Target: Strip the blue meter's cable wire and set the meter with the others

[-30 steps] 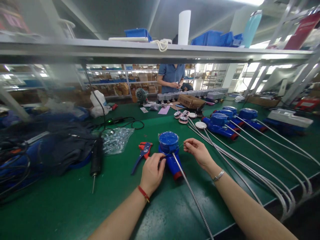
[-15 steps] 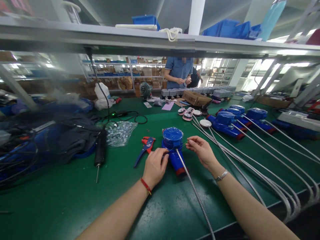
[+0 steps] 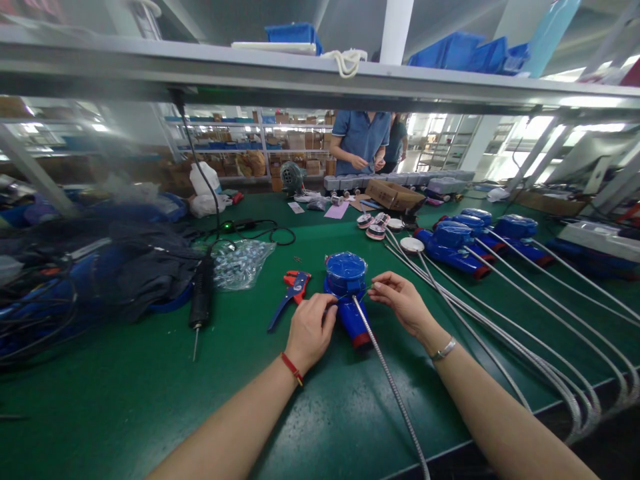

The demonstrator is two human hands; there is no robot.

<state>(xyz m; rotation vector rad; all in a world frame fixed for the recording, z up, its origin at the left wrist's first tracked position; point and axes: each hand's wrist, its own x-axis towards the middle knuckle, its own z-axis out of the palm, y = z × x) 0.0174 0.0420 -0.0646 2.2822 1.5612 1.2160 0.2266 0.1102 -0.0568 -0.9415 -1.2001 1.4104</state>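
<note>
A blue device (image 3: pixel 346 272) with a round, film-wrapped top and a red-ended lower body stands on the green bench. From its front a ribbed metal cable (image 3: pixel 389 380) runs down to the bench edge. My left hand (image 3: pixel 313 331) is at the device's left side, thumb and fingers pinched on a thin wire near the cable's base. On the right, my right hand (image 3: pixel 403 300) pinches the thin wire's other side, close to the round top. Red-and-blue wire strippers (image 3: pixel 291 297) lie left of the device.
A black electric screwdriver (image 3: pixel 201 293) and a bag of small parts (image 3: pixel 243 263) are on the left. More blue devices (image 3: pixel 453 247) with long cables (image 3: pixel 500 333) lie right. A person (image 3: pixel 361 143) stands across the bench under a shelf (image 3: pixel 215 63).
My right hand has moved slightly left and down, nearer the device. My left hand has hardly moved. Behind the person across the bench, another person has shifted.
</note>
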